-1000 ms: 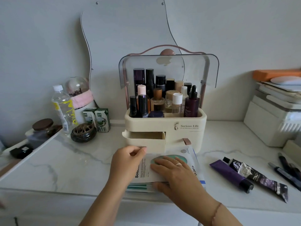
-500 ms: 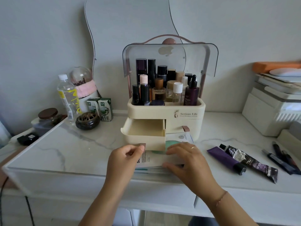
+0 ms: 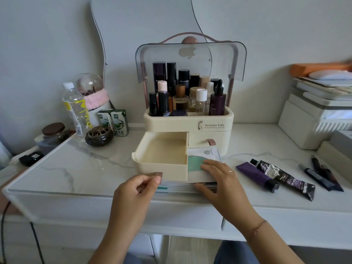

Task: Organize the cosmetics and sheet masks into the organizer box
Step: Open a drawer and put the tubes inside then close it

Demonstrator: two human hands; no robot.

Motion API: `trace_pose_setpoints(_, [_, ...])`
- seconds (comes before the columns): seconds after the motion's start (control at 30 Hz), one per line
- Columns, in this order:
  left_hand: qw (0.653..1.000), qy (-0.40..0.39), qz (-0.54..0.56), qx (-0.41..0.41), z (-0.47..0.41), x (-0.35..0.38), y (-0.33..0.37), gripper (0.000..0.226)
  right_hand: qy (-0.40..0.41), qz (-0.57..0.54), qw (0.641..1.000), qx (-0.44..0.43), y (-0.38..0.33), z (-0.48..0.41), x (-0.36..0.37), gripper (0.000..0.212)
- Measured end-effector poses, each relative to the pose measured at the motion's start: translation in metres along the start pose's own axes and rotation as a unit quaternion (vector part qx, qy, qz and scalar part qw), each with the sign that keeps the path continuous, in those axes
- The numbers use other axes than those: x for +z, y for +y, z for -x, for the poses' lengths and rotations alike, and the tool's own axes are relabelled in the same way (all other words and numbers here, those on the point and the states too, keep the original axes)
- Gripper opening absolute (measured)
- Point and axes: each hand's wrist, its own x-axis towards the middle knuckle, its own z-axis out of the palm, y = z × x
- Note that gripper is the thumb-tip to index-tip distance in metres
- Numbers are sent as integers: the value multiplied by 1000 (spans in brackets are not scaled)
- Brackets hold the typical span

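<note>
Head view: the drawer tab (image 3: 159, 175) is pinched by the left hand (image 3: 133, 193), while sheet masks (image 3: 196, 163), half-covered by the pulled-out drawer (image 3: 163, 149), are pressed by the flat-fingered right hand (image 3: 221, 180) near two tubes (image 3: 255, 175).

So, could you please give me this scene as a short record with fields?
Organizer: cream plastic organizer box, clear lid raised, bottles upright inside
Drawer: cream left drawer, pulled open, empty
Left-hand grip: pinches the drawer's brown pull tab
Right-hand grip: rests flat on the stack of sheet masks
Loose: purple tube, black patterned tube on the white marble table
</note>
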Motion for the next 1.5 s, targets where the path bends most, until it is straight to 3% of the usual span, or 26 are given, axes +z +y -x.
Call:
trace_pose_setpoints(0.1, [998, 45, -24, 22, 4, 2, 4, 14, 73, 2, 997, 24, 14, 7, -16, 38])
trace_pose_setpoints(0.2, [993, 89, 4, 74, 11, 5, 15, 23, 182, 30, 976, 111, 39, 16, -39, 32])
trace_pose_setpoints(0.27, [988, 84, 23, 127, 17, 7, 23, 23, 208, 51, 963, 162, 54, 22, -48, 32])
trace_pose_setpoints(0.37, [979, 10, 5, 203, 28, 19, 34, 16, 201, 60, 958, 197, 68, 25, -49, 33])
trace_pose_setpoints(0.5, [969, -95, -2, 230, 36, 59, 42, 20, 165, 74, 971, 155, 64, 34, -54, 35])
trace_pose_setpoints(0.57, [942, -226, 9, 249, 42, 145, 72, 23, 196, 115, 948, 222, 111, 60, -91, 35])
trace_pose_setpoints(0.67, [918, -245, -42, 308, 34, 180, 85, 36, 187, 115, 948, 229, 124, 62, -106, 32])
trace_pose_setpoints(0.8, [880, -294, -163, 336, 10, 216, 90, 52, 100, 88, 964, 231, 131, 58, -106, 35])
trace_pose_setpoints(1.03, [833, -293, -282, 374, -4, 235, 90, 37, 127, 105, 967, 194, 136, 62, -93, 32])
trace_pose_setpoints(1.13, [846, -270, -245, 390, 2, 224, 97, 35, 162, 104, 962, 192, 133, 60, -88, 21])
trace_pose_setpoints(1.23, [888, -227, -122, 381, 3, 192, 109, 35, 193, 89, 955, 207, 128, 56, -84, 13])
trace_pose_setpoints(1.5, [936, -141, 45, 319, -47, 44, 97, 39, 244, 61, 942, 220, 103, 37, -75, 7])
